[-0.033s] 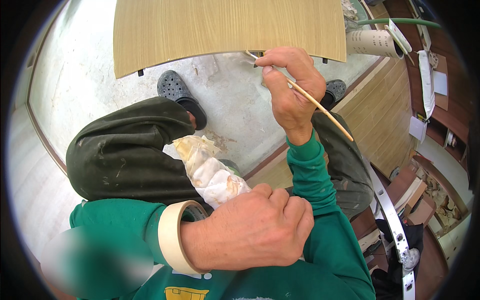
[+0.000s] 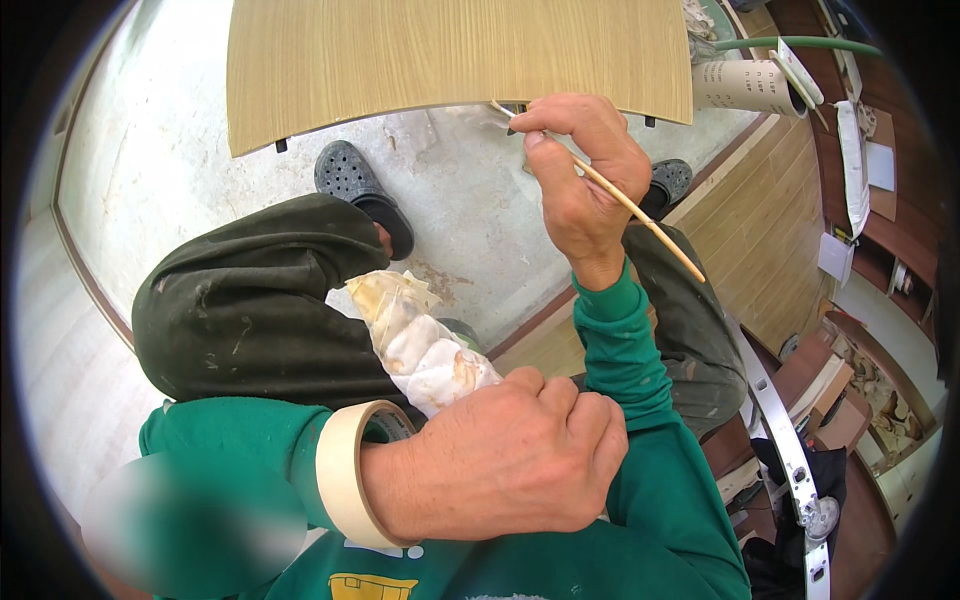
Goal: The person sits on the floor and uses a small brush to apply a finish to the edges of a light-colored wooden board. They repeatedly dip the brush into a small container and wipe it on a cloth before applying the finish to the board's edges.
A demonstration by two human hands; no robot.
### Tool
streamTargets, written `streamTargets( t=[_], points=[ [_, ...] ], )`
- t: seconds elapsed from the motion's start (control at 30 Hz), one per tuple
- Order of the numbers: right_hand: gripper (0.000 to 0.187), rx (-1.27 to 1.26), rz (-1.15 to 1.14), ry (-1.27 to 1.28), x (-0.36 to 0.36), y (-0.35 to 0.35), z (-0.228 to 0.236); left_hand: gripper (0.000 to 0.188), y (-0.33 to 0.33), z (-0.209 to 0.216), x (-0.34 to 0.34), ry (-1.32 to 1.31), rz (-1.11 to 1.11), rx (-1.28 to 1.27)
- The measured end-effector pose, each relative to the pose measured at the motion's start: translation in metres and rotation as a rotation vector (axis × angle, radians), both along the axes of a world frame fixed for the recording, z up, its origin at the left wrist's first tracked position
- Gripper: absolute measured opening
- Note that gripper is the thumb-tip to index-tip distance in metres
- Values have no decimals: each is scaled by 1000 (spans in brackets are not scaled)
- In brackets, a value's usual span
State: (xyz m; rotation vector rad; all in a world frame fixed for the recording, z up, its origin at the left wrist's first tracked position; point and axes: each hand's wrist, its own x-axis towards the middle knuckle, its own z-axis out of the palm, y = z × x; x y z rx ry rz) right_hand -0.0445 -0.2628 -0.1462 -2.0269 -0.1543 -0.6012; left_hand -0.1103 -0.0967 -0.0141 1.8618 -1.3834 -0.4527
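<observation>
My right hand (image 2: 590, 165) pinches a thin wooden stick (image 2: 650, 228) between thumb and fingers. Its pale tip is at the near edge of a wood-grain panel (image 2: 450, 60). Just below that edge is a small dark part, mostly hidden by the fingers. Lower down, my left hand (image 2: 510, 455) is closed in a fist on the end of a whitish, stained, wrapped bundle (image 2: 410, 345), which points up and left; what is inside cannot be made out. A roll of masking tape (image 2: 345, 475) is worn around my left wrist.
My knees are spread below the panel, with a grey clog (image 2: 350, 175) on the pale floor. To the right lie wooden planks (image 2: 745, 205), a cardboard tube (image 2: 745, 85), a green hose (image 2: 800, 44) and a perforated metal rail (image 2: 780, 430).
</observation>
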Motion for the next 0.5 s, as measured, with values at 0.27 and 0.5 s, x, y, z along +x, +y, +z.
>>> streamTargets(
  t=[0.27, 0.5],
  points=[
    [9, 47, 95, -16, -8, -9, 6, 32, 2, -10, -2, 45, -84, 30],
    [13, 187, -55, 111, -74, -27, 70, 39, 8, -8, -5, 555, -56, -1]
  ],
)
